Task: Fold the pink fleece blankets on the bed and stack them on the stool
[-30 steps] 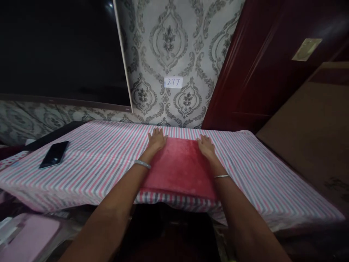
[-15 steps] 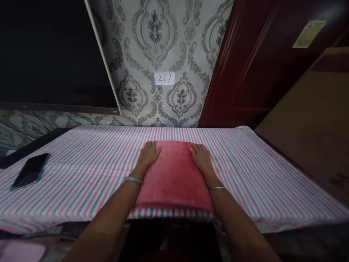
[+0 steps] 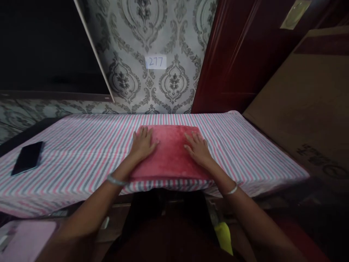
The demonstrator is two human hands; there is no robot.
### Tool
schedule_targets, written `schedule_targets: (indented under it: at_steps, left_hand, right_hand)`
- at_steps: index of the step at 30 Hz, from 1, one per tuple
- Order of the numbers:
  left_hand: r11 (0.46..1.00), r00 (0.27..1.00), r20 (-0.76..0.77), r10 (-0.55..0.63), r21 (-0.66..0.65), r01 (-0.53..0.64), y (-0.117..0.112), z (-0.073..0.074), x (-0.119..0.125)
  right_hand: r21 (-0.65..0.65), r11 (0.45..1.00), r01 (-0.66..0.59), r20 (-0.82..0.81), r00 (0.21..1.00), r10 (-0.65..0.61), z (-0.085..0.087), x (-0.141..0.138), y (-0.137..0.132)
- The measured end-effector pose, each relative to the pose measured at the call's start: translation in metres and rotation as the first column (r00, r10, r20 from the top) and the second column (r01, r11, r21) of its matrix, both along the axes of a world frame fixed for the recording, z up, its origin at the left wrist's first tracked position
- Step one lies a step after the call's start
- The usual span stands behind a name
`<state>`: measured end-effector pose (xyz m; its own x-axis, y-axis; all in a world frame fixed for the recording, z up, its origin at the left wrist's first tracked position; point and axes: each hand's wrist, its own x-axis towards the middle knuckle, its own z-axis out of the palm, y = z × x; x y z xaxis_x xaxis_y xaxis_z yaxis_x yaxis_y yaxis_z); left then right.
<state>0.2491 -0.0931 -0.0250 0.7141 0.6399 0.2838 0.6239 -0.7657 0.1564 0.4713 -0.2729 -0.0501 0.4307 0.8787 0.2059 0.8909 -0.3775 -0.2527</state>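
Observation:
A pinkish-red plush cloth (image 3: 169,156), shaped like a flat rectangle, lies in the middle of the table near its front edge. My left hand (image 3: 142,143) rests flat on its left side, fingers apart and pointing away from me. On the right side, my right hand (image 3: 199,148) is spread flat on the plush in the same way. Neither hand grips anything. The cloth's side edges are partly covered by my hands and forearms. Beneath it is a tablecloth (image 3: 89,145) with pink, grey and white stripes.
A dark phone (image 3: 28,158) lies at the table's left. Behind stand a black screen (image 3: 51,47) and a patterned wall with a paper label (image 3: 156,62) reading 277. A large cardboard box (image 3: 308,91) borders the right side, near a dark red door (image 3: 226,62).
My fingers have spread wider and my forearms angle further outward, with both hands still on the plush cloth. The camera view has shifted, so the table and wall sit higher in the picture.

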Motion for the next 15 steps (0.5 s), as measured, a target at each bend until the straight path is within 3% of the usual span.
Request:
schedule_targets:
  at_steps: [3, 7, 10, 15]
  left_hand:
    - [0.993, 0.995, -0.012, -0.103, 0.059, 0.103, -0.032, -0.025, -0.033]
    - [0.997, 0.997, -0.029, -0.068, 0.03, 0.068, -0.048, -0.049, -0.049]
    - [0.998, 0.998, -0.006, -0.062, 0.011, 0.063, -0.047, -0.053, -0.046]
    - [0.997, 0.997, 0.011, -0.075, 0.006, 0.075, -0.042, -0.046, -0.045]
  right_hand:
    - [-0.007, 0.998, -0.06, 0.015, 0.998, 0.06, -0.023, -0.006, -0.029]
    - [0.008, 0.997, -0.07, 0.009, 0.997, 0.07, -0.044, -0.004, -0.039]
    - [0.024, 0.998, -0.056, 0.0, 0.998, 0.056, -0.047, -0.002, -0.034]
    - [0.042, 0.997, -0.066, -0.047, 0.997, 0.068, -0.043, 0.001, -0.038]
